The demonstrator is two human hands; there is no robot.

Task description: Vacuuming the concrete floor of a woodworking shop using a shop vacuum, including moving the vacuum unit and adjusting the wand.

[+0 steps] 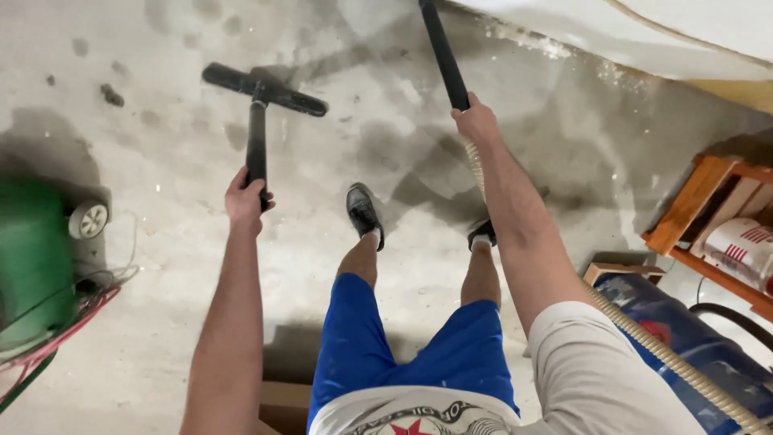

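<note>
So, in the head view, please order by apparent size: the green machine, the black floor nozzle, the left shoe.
1. green machine, partly cut off by the frame
2. black floor nozzle
3. left shoe, though nearness to the camera makes this only apparent

The floor nozzle (263, 89) and both tubes, one (256, 149) on the nozzle and one (443, 52) apart, are black, while the ribbed hose (676, 362) is beige. The shorts (362, 346) are bright blue, the shoes (364, 213) black. A green machine (31, 258) with a white wheel stands on mottled grey concrete (161, 161) with dark blotches.
</note>
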